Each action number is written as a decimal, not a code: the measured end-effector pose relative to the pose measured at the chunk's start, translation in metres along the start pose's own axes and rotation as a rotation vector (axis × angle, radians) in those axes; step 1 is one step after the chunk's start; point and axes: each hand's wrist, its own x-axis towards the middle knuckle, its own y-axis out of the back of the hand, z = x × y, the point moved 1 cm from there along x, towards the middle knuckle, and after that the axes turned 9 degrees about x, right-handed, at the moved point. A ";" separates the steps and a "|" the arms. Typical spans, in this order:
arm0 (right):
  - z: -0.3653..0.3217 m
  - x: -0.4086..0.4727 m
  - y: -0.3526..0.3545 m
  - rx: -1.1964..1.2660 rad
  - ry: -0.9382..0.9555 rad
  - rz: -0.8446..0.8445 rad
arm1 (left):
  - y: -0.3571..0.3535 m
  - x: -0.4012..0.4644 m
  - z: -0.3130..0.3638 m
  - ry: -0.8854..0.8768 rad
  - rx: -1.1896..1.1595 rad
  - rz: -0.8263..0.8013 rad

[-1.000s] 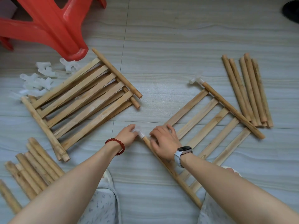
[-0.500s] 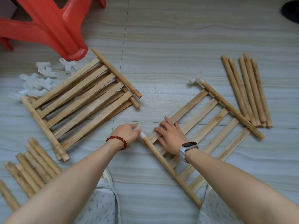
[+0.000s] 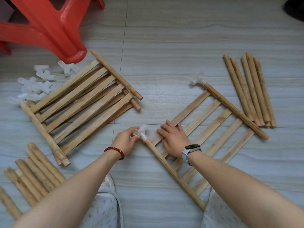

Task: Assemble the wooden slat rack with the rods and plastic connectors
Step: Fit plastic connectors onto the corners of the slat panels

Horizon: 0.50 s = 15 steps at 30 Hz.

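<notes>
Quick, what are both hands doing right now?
Left hand: pinching the plastic connector on the rod's end.
Right hand: open, pressing flat on the slat panel.

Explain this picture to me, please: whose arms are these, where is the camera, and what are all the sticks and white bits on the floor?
No robot here: a person wears a camera on the head, looking down at their own arms. They are building a wooden rack. The left hand pinches a white plastic connector fitted on the end of a rod. The right hand lies flat on the slat panel, steadying it. On the floor lie stacked panels, loose rods, spare connectors and a red stool.
</notes>
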 end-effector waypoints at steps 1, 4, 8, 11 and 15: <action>0.000 -0.002 -0.001 -0.033 0.007 -0.009 | 0.001 0.001 0.001 -0.024 0.151 0.017; 0.001 -0.004 0.000 -0.091 0.023 -0.059 | 0.008 0.005 0.012 -0.063 0.518 0.058; 0.000 -0.001 0.004 -0.075 0.024 -0.106 | 0.009 0.011 0.033 -0.127 0.872 0.026; -0.001 -0.001 0.005 -0.049 0.017 -0.127 | 0.008 0.016 0.044 -0.135 0.966 -0.035; -0.004 0.000 0.012 -0.032 -0.031 -0.219 | 0.014 0.017 0.052 -0.186 1.047 -0.133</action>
